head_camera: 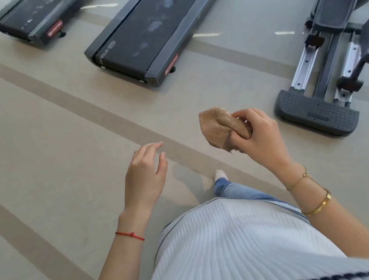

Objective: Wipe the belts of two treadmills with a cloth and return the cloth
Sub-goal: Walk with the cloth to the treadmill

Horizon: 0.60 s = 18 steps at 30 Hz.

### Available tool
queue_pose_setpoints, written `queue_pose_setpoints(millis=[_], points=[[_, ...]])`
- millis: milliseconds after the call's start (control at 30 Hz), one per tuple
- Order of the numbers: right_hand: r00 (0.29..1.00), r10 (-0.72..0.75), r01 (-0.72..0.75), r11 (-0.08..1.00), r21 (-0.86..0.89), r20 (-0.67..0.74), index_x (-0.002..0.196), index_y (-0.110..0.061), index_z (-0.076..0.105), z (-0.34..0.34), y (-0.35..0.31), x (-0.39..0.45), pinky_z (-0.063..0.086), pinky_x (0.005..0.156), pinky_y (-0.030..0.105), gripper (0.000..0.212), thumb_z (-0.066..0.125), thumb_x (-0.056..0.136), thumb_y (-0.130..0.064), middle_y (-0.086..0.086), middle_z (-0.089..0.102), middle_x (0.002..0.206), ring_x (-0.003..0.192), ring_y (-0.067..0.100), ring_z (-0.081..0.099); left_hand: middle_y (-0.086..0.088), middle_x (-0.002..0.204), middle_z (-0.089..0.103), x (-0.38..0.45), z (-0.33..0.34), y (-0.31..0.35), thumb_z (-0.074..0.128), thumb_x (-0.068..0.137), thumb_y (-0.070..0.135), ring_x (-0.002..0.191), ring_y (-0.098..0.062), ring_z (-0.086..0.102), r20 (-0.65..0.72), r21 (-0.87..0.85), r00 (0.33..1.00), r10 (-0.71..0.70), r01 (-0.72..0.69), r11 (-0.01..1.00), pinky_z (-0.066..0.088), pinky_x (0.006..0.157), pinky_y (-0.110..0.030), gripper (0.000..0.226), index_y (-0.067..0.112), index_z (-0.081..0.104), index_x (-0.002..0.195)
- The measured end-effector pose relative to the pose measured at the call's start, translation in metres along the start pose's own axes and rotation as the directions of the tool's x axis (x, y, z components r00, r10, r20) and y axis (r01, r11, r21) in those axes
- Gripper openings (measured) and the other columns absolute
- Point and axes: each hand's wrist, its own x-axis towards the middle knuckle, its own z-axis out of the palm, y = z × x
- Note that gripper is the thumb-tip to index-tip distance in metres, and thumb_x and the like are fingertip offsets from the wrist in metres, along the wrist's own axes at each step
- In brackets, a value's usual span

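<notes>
Tan cloth (219, 128) bunches from right hand (258, 138) grip, protruding leftward.

Floor (32, 147) – beige, crossed by darker tan stripes | right – elliptical trainer (330, 79) with grey ribbed step and metal rails | light – bright patches on floor near the top
</notes>
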Motion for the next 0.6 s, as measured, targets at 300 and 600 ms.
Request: queue_pose_setpoints(millis=[300, 600], points=[[0.994, -0.083, 0.083, 0.997, -0.006, 0.066, 0.109, -0.013, 0.065, -0.009, 0.038, 0.221, 0.044, 0.079, 0.028, 0.029, 0.067, 0.08, -0.013, -0.001, 0.062, 0.098, 0.09, 0.017, 0.054, -0.003, 0.125, 0.065, 0.189, 0.016, 0.042, 0.053, 0.1, 0.019, 0.119, -0.021, 0.057, -0.068, -0.028, 0.996, -0.064, 0.062, 0.998, 0.045, 0.097, -0.033, 0.03, 0.011, 0.064, 0.126], [0.989, -0.079, 0.077, 0.997, 0.023, 0.126, 0.105, -0.014, 0.066, 0.049, 0.068, 0.371, 0.04, 0.074, 0.021, 0.027, 0.067, 0.078, -0.012, -0.004, 0.062, 0.094, 0.086, 0.014, 0.055, -0.001, 0.125, 0.064, 0.336, 0.041, 0.02, 0.053, 0.1, 0.02, 0.117, -0.022, 0.058, -0.021, -0.028, 0.985, -0.174, 0.173, 0.984, 0.045, 0.094, -0.034, 0.03, 0.013, 0.064, 0.127]])
